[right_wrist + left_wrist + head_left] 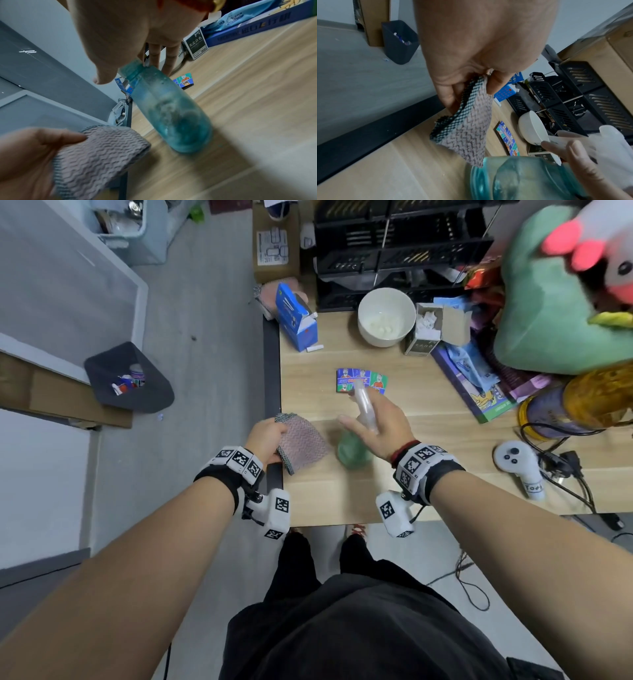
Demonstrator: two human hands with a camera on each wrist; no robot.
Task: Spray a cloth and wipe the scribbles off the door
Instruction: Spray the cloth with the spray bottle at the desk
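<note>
My left hand (pixel 265 440) pinches a pinkish-grey woven cloth (pixel 301 443) over the left edge of the wooden table (pixel 445 440); the cloth (pixel 467 135) hangs from thumb and fingers. My right hand (pixel 373 422) grips the clear spray head (pixel 364 405) of a teal spray bottle (pixel 351 451). The bottle (pixel 171 115) is tilted and blurred, its base close to the tabletop, just right of the cloth (pixel 96 152). A grey door panel (pixel 61 289) with a thin white mark lies at the far left.
On the table are a white bowl (pixel 386 316), a blue box (pixel 296 316), a pack of picture cards (pixel 361 380), a white controller (pixel 520 467) with cables, black racks (pixel 394 251) and a green plush (pixel 565 285). A dark bin (pixel 128 378) stands on the floor.
</note>
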